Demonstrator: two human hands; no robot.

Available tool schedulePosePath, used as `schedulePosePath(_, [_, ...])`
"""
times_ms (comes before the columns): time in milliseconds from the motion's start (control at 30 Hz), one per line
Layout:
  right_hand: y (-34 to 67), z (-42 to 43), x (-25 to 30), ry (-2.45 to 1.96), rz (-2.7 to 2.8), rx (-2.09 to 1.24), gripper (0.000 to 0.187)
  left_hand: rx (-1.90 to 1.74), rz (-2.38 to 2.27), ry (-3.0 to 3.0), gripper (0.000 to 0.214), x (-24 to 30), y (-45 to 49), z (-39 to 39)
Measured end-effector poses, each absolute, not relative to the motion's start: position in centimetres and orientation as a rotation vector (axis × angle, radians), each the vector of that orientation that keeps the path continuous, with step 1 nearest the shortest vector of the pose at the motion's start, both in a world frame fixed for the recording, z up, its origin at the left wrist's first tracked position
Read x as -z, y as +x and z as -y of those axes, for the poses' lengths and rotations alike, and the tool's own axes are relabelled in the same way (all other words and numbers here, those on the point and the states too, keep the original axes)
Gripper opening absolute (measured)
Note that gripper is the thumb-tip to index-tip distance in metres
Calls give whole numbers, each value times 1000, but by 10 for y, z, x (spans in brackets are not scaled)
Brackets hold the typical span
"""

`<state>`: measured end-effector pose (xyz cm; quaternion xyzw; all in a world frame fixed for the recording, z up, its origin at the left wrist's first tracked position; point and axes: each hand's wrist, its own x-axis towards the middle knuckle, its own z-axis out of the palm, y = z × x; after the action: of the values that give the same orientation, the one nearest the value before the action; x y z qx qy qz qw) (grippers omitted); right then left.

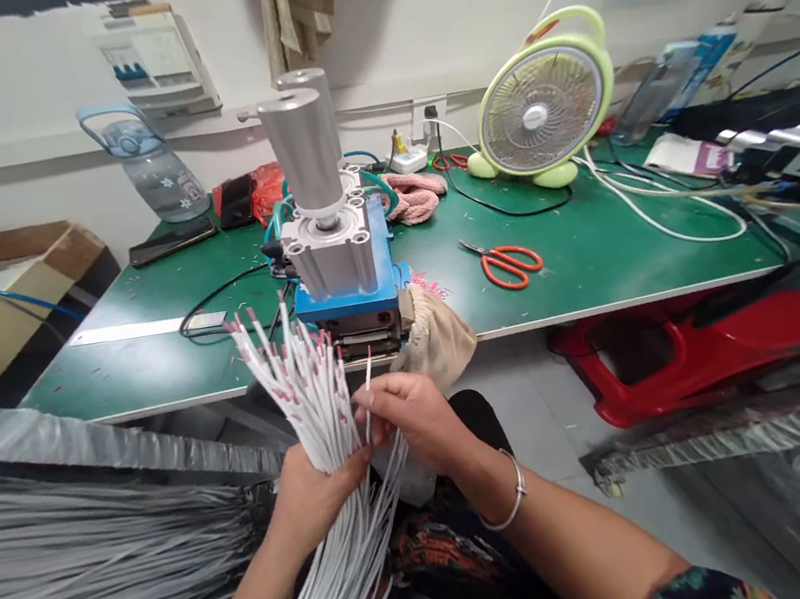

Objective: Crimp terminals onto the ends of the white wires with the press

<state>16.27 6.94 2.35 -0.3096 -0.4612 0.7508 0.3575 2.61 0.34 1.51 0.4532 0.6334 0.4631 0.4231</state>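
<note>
My left hand (pixel 314 493) is closed round a thick bundle of white wires (pixel 310 400) with red-marked tips that fan upward. My right hand (pixel 413 419) pinches a single white wire (pixel 368 391) beside the bundle, its tip pointing up toward the press. A silver bangle sits on my right wrist. Just beyond both hands, at the table's front edge, stands a blue pneumatic press (pixel 338 248) with a silver cylinder on top. A beige cloth bag (pixel 440 334) hangs below it on the right.
On the green table (pixel 591 259) lie orange scissors (pixel 511 263), a green fan (pixel 542 105), a pink cloth, a phone, a water jug (pixel 152 167) and cables. A large pile of grey-white wires (pixel 94 571) fills the left. A red stool (pixel 682 356) stands under the table.
</note>
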Motion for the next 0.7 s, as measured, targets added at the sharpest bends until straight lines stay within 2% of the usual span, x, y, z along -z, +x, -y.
schedulePosePath(300, [152, -85, -44, -823, 728, -2008, 25, -1673, -1320, 344, 21, -29, 0, -13])
schedulePosePath(467, [151, -89, -39, -842, 719, -1978, 24, -1712, -1265, 244, 18, -31, -7, -16])
schedulePosePath(700, [166, -83, -25, -845, 1128, -1833, 25, -1572, -1291, 186, 23, -17, -3, -9])
